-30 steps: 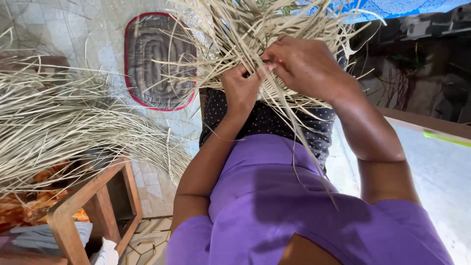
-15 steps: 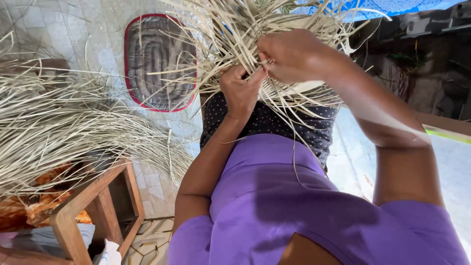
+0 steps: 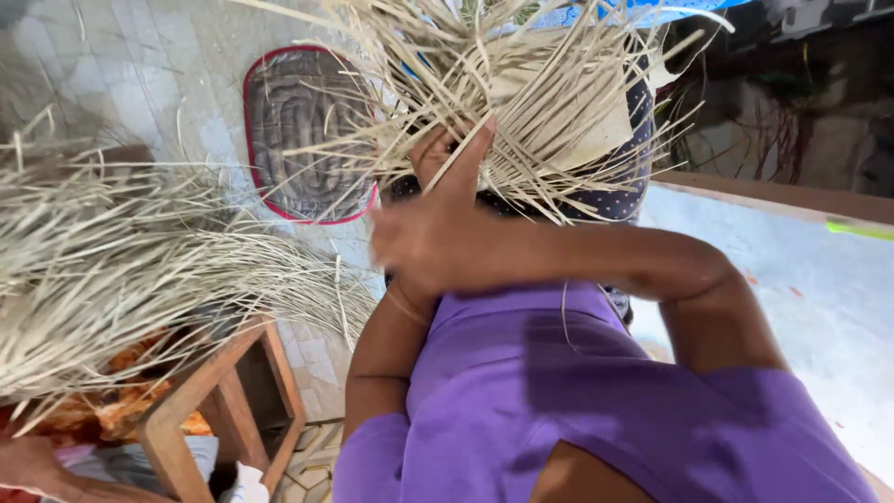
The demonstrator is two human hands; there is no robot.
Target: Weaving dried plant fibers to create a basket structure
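Observation:
A half-woven piece of pale straw (image 3: 559, 102), with loose strands fanning out on all sides, rests on my lap over a dark dotted skirt (image 3: 615, 200). My left hand (image 3: 430, 154) reaches up from below and grips the piece's near edge, partly hidden by strands. My right hand (image 3: 424, 237) is blurred, crossed over in front of my left forearm just below the piece, with one finger pointing up towards the straw. I cannot tell whether it holds a strand. I wear a purple top (image 3: 559, 401).
A large heap of dried straw (image 3: 112, 261) lies at the left over a wooden stool frame (image 3: 223, 391). An oval grey mat with a red rim (image 3: 307, 130) lies on the tiled floor. Another person's hand (image 3: 28, 466) shows at bottom left. A pale slab (image 3: 801, 298) is at right.
My right hand has left the top of the woven piece and swung down and left, across my left forearm. My left hand stays on the piece. The view has tilted slightly.

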